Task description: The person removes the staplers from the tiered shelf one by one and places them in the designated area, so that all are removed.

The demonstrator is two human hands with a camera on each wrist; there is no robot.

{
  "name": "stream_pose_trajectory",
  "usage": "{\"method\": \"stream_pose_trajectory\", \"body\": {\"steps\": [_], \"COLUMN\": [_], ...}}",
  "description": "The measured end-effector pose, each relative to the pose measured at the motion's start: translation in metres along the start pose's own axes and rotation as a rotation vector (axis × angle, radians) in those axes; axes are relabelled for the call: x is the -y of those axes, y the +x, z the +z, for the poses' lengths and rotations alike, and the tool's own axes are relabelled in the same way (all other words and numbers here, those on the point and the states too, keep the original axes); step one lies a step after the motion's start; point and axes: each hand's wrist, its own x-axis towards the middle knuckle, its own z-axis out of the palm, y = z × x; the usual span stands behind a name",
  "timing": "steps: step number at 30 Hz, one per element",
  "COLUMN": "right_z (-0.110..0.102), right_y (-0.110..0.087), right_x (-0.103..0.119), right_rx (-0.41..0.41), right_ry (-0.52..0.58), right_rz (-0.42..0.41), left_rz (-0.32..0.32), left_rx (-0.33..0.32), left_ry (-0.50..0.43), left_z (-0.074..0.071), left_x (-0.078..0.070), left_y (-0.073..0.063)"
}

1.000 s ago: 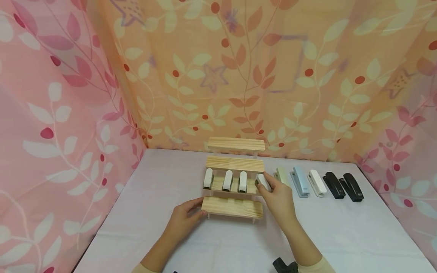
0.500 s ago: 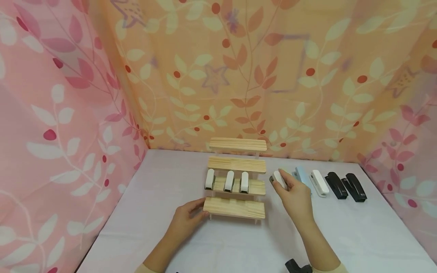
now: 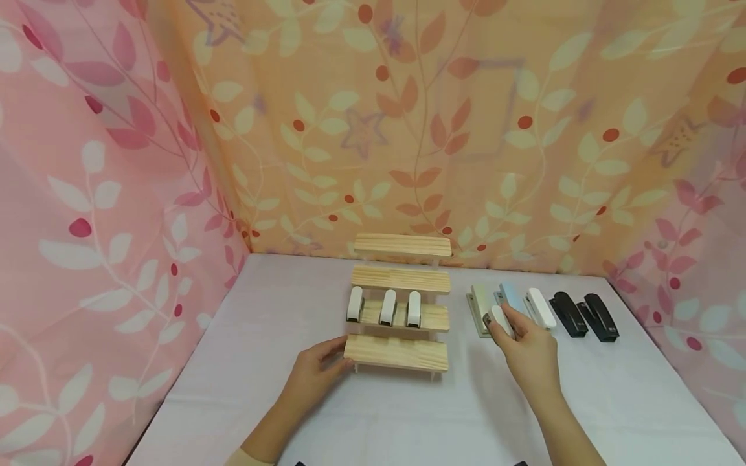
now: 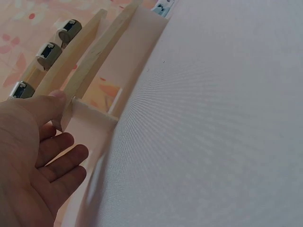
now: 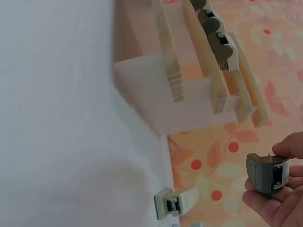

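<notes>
My right hand (image 3: 531, 355) holds a small white stapler (image 3: 502, 321) between thumb and fingers, over the front of the row of larger staplers. In the right wrist view this stapler's dark end (image 5: 269, 173) points at the camera. My left hand (image 3: 315, 370) grips the left end of the lowest tier of a stepped wooden display rack (image 3: 399, 355), thumb on top at the edge. On the rack's second tier from the bottom stand three small white staplers: left (image 3: 355, 304), middle (image 3: 388, 307) and right (image 3: 414, 309). The right end of that tier is bare.
Right of the rack, larger staplers lie in a row: pale green (image 3: 480, 309), light blue (image 3: 511, 299), white (image 3: 541, 309) and black ones (image 3: 568, 314) at the far right. A white cloth (image 3: 373, 427) covers the table. Patterned curtains (image 3: 326, 142) hang behind and at the sides.
My right hand has lifted the small white stapler from the right end of the second tier and carried it rightward to the row of larger staplers. The left hand stays at the rack.
</notes>
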Motion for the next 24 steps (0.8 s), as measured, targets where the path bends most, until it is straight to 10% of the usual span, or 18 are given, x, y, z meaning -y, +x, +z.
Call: {"method": "stream_pose_trajectory", "body": {"steps": [24], "right_z": [0.013], "right_y": [-0.003], "right_x": [-0.046], "right_rx": [0.011], "right_ry": [-0.003], "right_rz": [0.062], "left_rz": [-0.03], "left_rx": [0.002], "left_ry": [0.008], "left_z": [-0.001], "left_x": [-0.006], "left_y": [-0.001]}}
